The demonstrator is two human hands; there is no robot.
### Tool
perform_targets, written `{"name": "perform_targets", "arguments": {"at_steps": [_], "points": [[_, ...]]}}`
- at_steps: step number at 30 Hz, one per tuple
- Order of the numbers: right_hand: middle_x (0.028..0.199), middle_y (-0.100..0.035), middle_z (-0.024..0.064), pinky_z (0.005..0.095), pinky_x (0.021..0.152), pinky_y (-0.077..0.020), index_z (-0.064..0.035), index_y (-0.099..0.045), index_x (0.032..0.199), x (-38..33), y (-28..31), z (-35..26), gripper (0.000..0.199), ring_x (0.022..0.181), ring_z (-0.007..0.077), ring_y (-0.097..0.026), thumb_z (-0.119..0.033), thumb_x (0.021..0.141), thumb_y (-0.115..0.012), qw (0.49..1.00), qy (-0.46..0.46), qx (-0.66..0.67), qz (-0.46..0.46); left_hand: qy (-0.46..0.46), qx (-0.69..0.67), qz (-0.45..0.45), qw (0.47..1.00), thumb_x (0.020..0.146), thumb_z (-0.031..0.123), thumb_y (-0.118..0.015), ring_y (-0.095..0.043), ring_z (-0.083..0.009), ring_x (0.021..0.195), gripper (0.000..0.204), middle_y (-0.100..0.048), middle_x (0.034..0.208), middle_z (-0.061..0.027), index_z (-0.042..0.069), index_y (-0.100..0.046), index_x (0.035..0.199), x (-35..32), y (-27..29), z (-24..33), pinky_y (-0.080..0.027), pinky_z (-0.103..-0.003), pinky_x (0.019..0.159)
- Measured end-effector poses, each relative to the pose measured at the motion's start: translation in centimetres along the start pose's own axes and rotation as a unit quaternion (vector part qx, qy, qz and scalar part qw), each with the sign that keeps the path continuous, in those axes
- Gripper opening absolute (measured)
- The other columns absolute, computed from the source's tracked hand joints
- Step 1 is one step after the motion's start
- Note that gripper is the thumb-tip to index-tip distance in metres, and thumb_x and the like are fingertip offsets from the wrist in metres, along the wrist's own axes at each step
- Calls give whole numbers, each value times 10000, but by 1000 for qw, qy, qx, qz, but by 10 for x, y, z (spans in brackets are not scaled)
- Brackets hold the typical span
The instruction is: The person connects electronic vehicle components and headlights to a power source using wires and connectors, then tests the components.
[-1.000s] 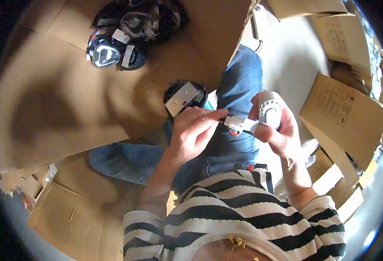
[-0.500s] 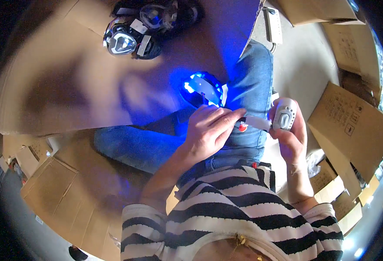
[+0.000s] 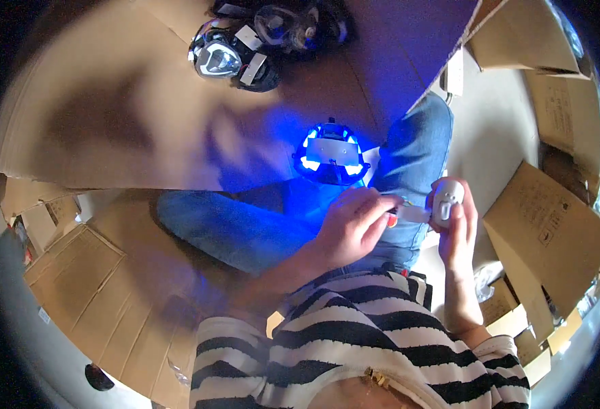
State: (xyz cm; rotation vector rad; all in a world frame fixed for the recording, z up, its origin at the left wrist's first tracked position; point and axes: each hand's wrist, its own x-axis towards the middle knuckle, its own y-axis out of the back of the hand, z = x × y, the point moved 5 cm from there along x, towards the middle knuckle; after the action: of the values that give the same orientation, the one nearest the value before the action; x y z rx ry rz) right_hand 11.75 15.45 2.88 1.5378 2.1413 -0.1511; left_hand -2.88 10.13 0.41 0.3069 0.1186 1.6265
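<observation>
My right hand (image 3: pixel 458 228) is closed around a white oval handheld device (image 3: pixel 443 204) with a raised slider, its thumb at the slider's lower end. A pale flat strip (image 3: pixel 413 214) runs between that device and my left hand (image 3: pixel 354 225). The left fingers are pinched at the strip's end, by a small red piece (image 3: pixel 392 220); what exactly they grip is mostly hidden. Just beyond my left hand a lamp unit (image 3: pixel 331 151) glows bright blue, with a grey label strip across its middle. It sits on the cardboard's near edge by my legs and no hand touches it.
Several unlit lamp units (image 3: pixel 219 60) with black housings lie at the far side of the large cardboard sheet (image 3: pixel 109 123). Open cardboard boxes (image 3: pixel 545 218) stand on the right. Folded cardboard (image 3: pixel 85 279) lies at the left. My jeans-clad legs (image 3: pixel 238 228) are crossed beneath my hands.
The view has shifted. The glowing lamp now lies turned, its label strip nearly level instead of slanted. My right thumb has moved up to the slider; the left hand keeps its pinch.
</observation>
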Motion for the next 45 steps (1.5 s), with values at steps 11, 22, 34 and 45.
{"name": "perform_targets", "arguments": {"at_steps": [11, 22, 34, 45], "points": [[760, -497, 96, 279, 621, -406, -37, -392, 1022, 19, -29, -6, 401, 684, 168, -496, 18, 636, -487, 978, -24, -155, -135, 364, -395, 263, 801, 826, 238, -470, -284, -26, 434, 293, -350, 523, 45, 12, -538, 999, 34, 132, -244, -225, -163, 392], [796, -490, 127, 302, 639, -416, -15, -330, 1093, 55, -56, -2, 497, 716, 217, -510, 52, 618, -460, 949, -111, -246, -160, 526, -470, 331, 627, 853, 212, -307, -285, -100, 333, 278, -465, 544, -22, 44, -468, 701, 59, 153, -459, -258, -236, 381], [740, -511, 132, 320, 542, -422, -30, -297, 1123, 66, -69, 7, 522, 640, 232, -534, 5, 652, -520, 925, -183, -237, -232, 427, -700, 185, 541, 785, 271, -490, -322, -96, 427, 224, -424, 609, -9, 55, -449, 747, 62, 151, -487, -277, -226, 425], [868, -497, 233, 424, 696, -408, 15, -246, 1177, 60, -78, -8, 588, 834, 372, -497, -4, 649, -503, 957, -94, -154, -228, 388, -676, 192, 597, 865, 259, -388, -236, -57, 330, 223, -355, 533, 30, 71, -489, 799, 67, 162, -513, -207, -196, 338]]}}
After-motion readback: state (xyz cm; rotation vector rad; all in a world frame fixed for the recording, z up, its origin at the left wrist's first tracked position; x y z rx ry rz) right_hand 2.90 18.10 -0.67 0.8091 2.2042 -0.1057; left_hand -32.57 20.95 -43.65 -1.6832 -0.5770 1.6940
